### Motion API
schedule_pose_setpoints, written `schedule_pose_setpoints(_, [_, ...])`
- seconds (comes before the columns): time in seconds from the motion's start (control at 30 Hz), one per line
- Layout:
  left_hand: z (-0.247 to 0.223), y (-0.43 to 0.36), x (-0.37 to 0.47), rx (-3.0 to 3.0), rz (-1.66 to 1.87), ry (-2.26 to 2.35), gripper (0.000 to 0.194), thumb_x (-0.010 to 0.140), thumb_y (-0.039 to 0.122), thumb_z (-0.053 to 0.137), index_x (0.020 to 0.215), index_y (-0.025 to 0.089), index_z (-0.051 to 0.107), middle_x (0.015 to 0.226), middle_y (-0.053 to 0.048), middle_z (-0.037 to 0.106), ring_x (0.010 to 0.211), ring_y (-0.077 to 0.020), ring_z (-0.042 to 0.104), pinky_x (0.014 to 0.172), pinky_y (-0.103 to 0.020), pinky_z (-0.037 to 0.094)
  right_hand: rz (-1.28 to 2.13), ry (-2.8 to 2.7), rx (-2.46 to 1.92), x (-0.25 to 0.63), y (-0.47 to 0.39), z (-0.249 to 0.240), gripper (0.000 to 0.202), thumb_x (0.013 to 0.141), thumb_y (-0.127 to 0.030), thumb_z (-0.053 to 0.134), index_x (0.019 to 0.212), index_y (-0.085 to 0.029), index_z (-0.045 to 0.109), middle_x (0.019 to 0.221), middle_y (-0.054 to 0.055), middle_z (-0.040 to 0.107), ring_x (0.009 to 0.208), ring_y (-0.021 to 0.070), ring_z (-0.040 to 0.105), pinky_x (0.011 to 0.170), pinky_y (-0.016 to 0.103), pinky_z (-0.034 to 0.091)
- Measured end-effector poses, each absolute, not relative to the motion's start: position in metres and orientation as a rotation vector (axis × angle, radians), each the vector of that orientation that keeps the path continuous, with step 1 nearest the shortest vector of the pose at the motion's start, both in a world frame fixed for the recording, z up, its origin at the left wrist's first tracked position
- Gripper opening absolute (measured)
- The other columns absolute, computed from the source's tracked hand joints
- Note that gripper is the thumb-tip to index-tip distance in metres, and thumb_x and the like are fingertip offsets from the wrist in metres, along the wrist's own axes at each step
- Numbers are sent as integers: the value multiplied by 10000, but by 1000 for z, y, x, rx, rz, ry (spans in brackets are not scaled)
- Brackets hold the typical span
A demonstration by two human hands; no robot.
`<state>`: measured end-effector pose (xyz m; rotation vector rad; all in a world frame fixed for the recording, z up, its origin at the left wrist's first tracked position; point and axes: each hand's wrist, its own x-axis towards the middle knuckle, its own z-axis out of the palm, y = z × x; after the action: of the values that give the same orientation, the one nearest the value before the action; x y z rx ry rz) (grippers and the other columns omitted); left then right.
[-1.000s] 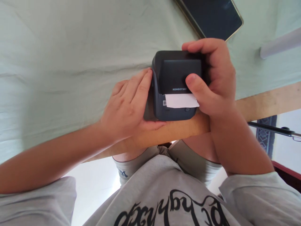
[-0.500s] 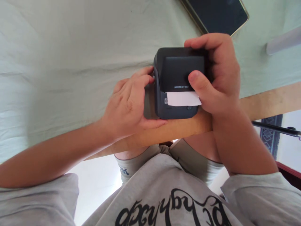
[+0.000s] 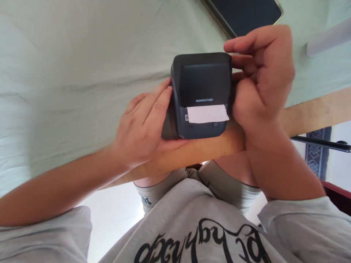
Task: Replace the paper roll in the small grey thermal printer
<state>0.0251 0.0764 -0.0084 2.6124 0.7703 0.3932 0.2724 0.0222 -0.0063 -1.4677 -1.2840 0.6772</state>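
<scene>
A black label printer [image 3: 205, 80] stands upright near the wooden edge in the head view, with a strip of white paper [image 3: 207, 114] sticking out of its front slot. Against its left side rests my left hand [image 3: 145, 124], fingertips on the side wall and thumb along the front bottom edge. My right hand [image 3: 264, 73] is at the printer's right side, its fingers curled and spread apart, some partly hidden behind the printer's edge. Its thumb is off the lid, and nothing shows between the fingers.
A dark phone-like device [image 3: 246, 14] lies beyond the printer on the pale cloth [image 3: 82, 54]. At the right are a white rolled object [image 3: 326, 41] and a thin black rod [image 3: 323, 143]. The wooden edge [image 3: 318, 111] runs along the near side.
My right thumb has come off the printer's lid and the right hand has moved away to the right. The printer and my left hand have shifted slightly left in view.
</scene>
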Motion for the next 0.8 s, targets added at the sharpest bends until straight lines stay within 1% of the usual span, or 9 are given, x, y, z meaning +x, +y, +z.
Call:
schedule_pose_setpoints(0.1, [-8, 77, 25, 2564, 422, 745, 832, 949, 624, 669, 1601, 187, 393, 1651, -157, 479, 1487, -365, 537, 1233, -468, 453, 572, -1356, -1451, 274, 25, -9, 350, 829, -118, 596, 1089, -351, 632, 1161, -23, 632, 1035, 183, 680, 886, 352, 603])
schedule_pose_setpoints(0.17, [-7, 76, 26, 2567, 466, 739, 811, 957, 589, 682, 1588, 155, 415, 1628, -174, 505, 1471, -356, 557, 1219, -447, 472, 554, -1373, -1433, 277, 27, -13, 373, 810, -92, 602, 1084, -343, 629, 1111, -17, 646, 1050, 178, 676, 922, 343, 606])
schedule_pose_setpoints(0.23, [-5, 75, 27, 2598, 509, 751, 808, 955, 573, 698, 1574, 126, 435, 1595, -193, 541, 1445, -344, 586, 1201, -424, 490, 541, -1368, -1417, 279, 29, -17, 398, 805, -98, 620, 1125, -334, 610, 1050, -13, 667, 996, 169, 689, 910, 329, 609])
schedule_pose_setpoints(0.3, [-4, 74, 28, 2610, 521, 771, 804, 954, 570, 704, 1568, 121, 445, 1579, -194, 559, 1430, -339, 601, 1196, -411, 493, 547, -1373, -1424, 280, 30, -21, 390, 818, -121, 636, 1148, -325, 596, 1011, -15, 678, 933, 159, 699, 887, 320, 607])
schedule_pose_setpoints(0.37, [-3, 73, 28, 2593, 522, 775, 800, 960, 578, 693, 1579, 142, 435, 1584, -176, 559, 1430, -343, 600, 1200, -411, 489, 539, -1377, -1421, 281, 31, -23, 318, 847, -166, 651, 1121, -317, 596, 1021, -6, 681, 960, 167, 705, 888, 324, 601])
schedule_pose_setpoints(0.47, [-3, 72, 27, 2586, 520, 796, 814, 977, 601, 659, 1620, 191, 373, 1612, -142, 536, 1463, -342, 567, 1201, -429, 494, 524, -1368, -1377, 279, 32, -22, 191, 909, -322, 648, 1091, -321, 590, 1055, 10, 671, 955, 180, 692, 865, 347, 603])
schedule_pose_setpoints(0.53, [-2, 72, 27, 2585, 506, 835, 846, 975, 620, 654, 1647, 223, 326, 1640, -125, 504, 1500, -339, 526, 1203, -439, 497, 557, -1351, -1361, 277, 32, -19, 185, 941, -425, 611, 1098, -334, 577, 1084, 10, 660, 937, 184, 679, 866, 369, 607])
schedule_pose_setpoints(0.6, [-2, 73, 27, 2558, 492, 875, 882, 965, 625, 669, 1664, 229, 304, 1661, -124, 475, 1525, -342, 492, 1210, -439, 493, 623, -1344, -1341, 275, 31, -15, 207, 952, -476, 585, 1114, -348, 563, 1107, 5, 646, 952, 195, 675, 890, 397, 608])
schedule_pose_setpoints(0.8, [-6, 80, 30, 2583, 444, 833, 956, 963, 714, 615, 1646, 103, 341, 1633, -214, 486, 1523, -336, 496, 1222, -419, 470, 747, -1362, -1345, 274, 28, -13, 250, 958, -462, 564, 1194, -387, 532, 1115, -1, 654, 962, 216, 667, 923, 433, 583])
